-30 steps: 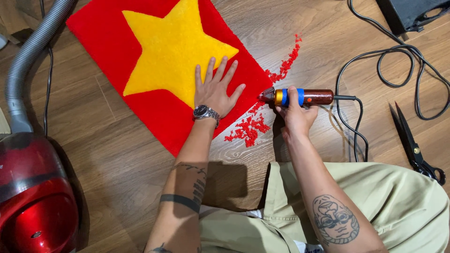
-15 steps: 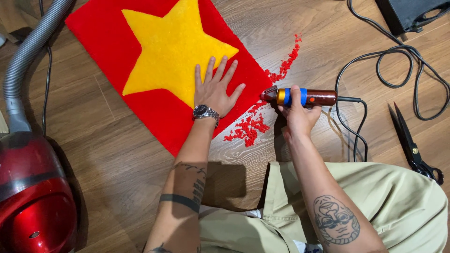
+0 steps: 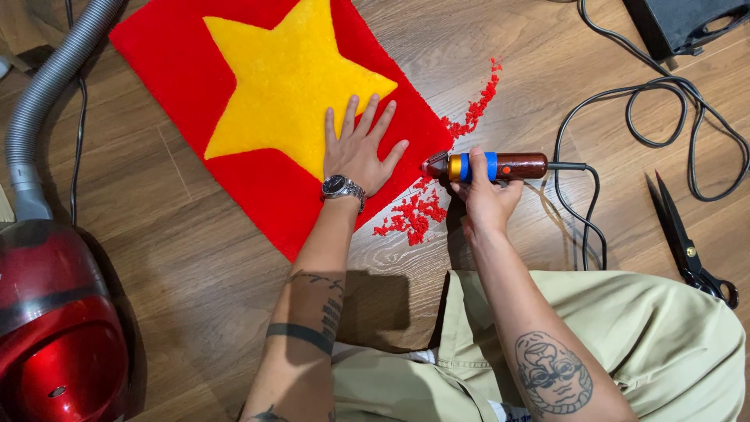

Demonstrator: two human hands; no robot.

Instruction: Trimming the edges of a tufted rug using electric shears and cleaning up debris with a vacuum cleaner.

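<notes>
While our left hand (image 3: 359,152) lies spread flat on the rug (image 3: 258,168), our right hand (image 3: 486,199) clasps the trimmer (image 3: 488,166).
Red fluff (image 3: 414,215), scissors (image 3: 687,246), cable (image 3: 641,117) and vacuum cleaner (image 3: 55,320) surround us.

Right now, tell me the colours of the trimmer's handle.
Dark brown, with blue and yellow bands near the head; the trimmer shows best in the head view.

Seeing red vacuum cleaner (image 3: 55,328) at lower left on wood floor (image 3: 195,258), its grey ribbed hose (image 3: 47,101) running up toward top edge. Black scissors (image 3: 683,238) lying shut at right, points aimed up. Loops of black cable (image 3: 664,109) spread above scissors. Dark case (image 3: 687,23) at top right corner, partly cut off by frame.
</notes>
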